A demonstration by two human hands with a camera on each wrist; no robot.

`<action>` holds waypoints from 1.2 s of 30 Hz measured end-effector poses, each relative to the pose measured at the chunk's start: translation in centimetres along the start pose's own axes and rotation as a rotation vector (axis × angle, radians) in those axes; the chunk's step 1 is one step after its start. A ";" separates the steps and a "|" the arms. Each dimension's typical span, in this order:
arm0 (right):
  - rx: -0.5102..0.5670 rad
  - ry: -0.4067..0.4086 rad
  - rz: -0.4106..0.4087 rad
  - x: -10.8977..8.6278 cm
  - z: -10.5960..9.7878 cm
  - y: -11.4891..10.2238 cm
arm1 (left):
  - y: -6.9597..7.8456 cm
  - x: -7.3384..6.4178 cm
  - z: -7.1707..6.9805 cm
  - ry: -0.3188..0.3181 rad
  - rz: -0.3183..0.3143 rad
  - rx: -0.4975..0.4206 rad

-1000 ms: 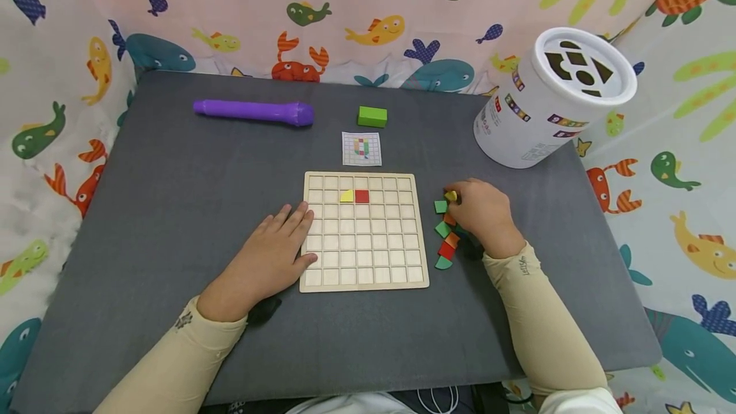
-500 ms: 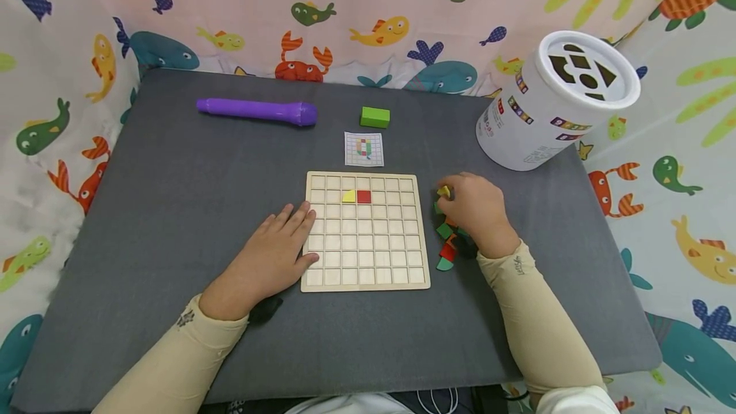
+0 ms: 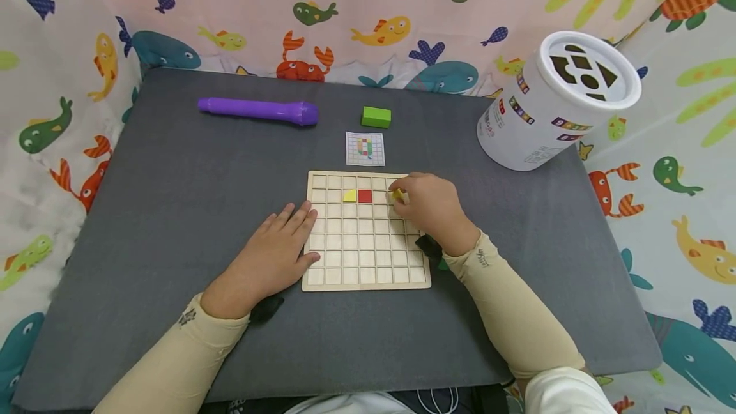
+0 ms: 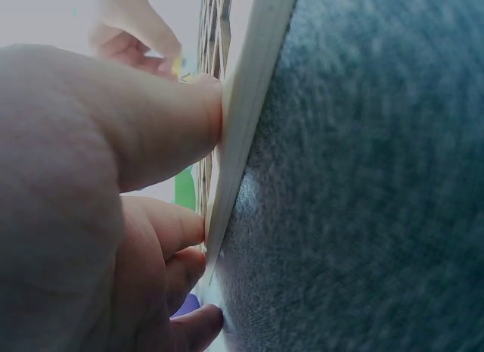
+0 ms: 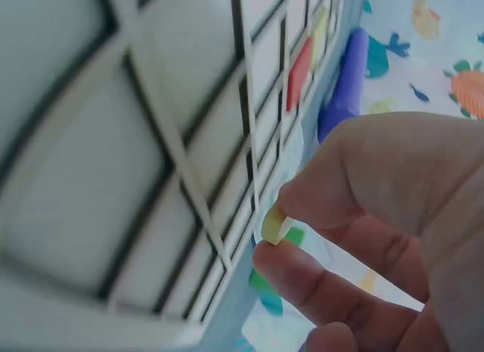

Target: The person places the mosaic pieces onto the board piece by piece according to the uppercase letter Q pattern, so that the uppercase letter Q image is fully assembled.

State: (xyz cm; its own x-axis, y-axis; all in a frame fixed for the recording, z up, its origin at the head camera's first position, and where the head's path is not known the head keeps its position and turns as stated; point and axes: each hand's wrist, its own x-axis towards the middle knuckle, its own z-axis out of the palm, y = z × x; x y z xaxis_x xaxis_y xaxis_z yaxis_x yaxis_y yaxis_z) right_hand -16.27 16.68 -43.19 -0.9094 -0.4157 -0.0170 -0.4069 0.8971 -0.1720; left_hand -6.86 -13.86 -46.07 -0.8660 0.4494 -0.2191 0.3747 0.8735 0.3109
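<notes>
A wooden grid board (image 3: 368, 260) lies on the grey table, with a yellow piece (image 3: 350, 196) and a red square piece (image 3: 365, 196) set in its second row. My left hand (image 3: 270, 254) rests along the board's left edge, fingers straight, the thumb and fingertips touching the rim. Over the board's upper right part, my right hand (image 3: 431, 209) pinches a small yellow piece (image 5: 275, 224) between thumb and fingertip. In the right wrist view that piece is held just off the grid. A green piece (image 3: 443, 265) shows beside the board; my right forearm hides the other loose pieces.
Behind the board lie a small printed pattern card (image 3: 365, 149) and a green block (image 3: 376, 117). A purple microphone-shaped stick (image 3: 259, 110) lies at the back left. At the back right stands a white tub (image 3: 535, 114) with shaped holes in its lid.
My right hand has lifted the yellow piece from the loose pieces and carried it left over the board. The left hand has stayed in place.
</notes>
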 end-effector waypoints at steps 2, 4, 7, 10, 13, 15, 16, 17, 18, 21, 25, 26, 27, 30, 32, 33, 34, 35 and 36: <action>0.004 -0.014 -0.008 0.2 0.5 -0.2 | 0.1 0.1 0.0 -0.003 0.005 0.001; 0.009 -0.026 -0.010 0.3 0.8 -0.4 | 0.2 0.3 0.0 -0.004 0.010 0.004; 0.017 -0.038 -0.005 0.5 1.1 -0.6 | 0.3 0.5 -0.1 -0.001 0.021 0.008; 0.011 -0.038 -0.005 0.5 1.4 -0.6 | 0.4 0.6 -0.1 -0.001 0.026 0.013; 0.000 -0.017 -0.014 0.4 1.5 -0.7 | 0.4 0.7 -0.1 -0.005 0.027 0.018; -0.006 0.001 -0.034 0.4 1.5 -0.7 | 0.4 0.8 0.0 -0.008 0.028 0.023; -0.005 0.008 -0.051 0.4 1.5 -0.8 | 0.4 0.8 0.0 -0.010 0.028 0.024; 0.000 0.015 -0.071 0.5 1.4 -0.9 | 0.4 0.8 0.0 -0.011 0.028 0.023; 0.007 0.018 -0.095 0.5 1.4 -0.9 | 0.4 0.8 0.0 -0.012 0.026 0.021; 0.026 0.017 -0.180 0.8 1.4 -1.2 | 0.2 0.7 0.2 -0.011 0.017 0.023; 0.058 -0.015 -0.248 1.0 1.2 -1.4 | -0.1 0.5 0.4 -0.006 0.009 0.019; 0.066 -0.022 -0.248 0.9 1.1 -1.5 | -0.1 0.4 0.4 -0.004 0.009 0.015; 0.070 -0.027 -0.244 0.8 0.9 -1.4 | -0.1 0.4 0.5 -0.003 0.009 0.012; 0.084 -0.001 -0.214 0.2 0.1 -1.1 | 0.0 0.3 0.5 0.001 0.012 0.006; 0.095 0.036 -0.196 -0.4 -0.6 -0.4 | 0.1 0.3 0.4 0.004 0.010 0.006; 0.101 0.056 -0.187 -0.7 -1.0 0.0 | 0.1 0.3 0.4 0.003 0.008 0.006; 0.110 0.076 -0.178 -1.1 -1.3 0.5 | 0.1 0.3 0.3 0.002 0.007 0.006; 0.121 0.097 -0.164 -1.6 -1.7 1.1 | 0.2 0.3 0.3 0.000 0.006 0.005; 0.123 0.115 -0.148 -2.0 -1.9 1.7 | 0.2 0.3 0.3 -0.001 0.004 0.005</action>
State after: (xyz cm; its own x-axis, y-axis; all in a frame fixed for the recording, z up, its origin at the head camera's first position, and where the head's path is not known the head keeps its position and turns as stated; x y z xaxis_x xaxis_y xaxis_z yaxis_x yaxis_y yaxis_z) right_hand -15.31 19.34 -41.58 -0.8471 -0.5157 0.1286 -0.5297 0.7996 -0.2829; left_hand -6.99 -13.51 -46.33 -0.8640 0.4534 -0.2190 0.3799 0.8725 0.3073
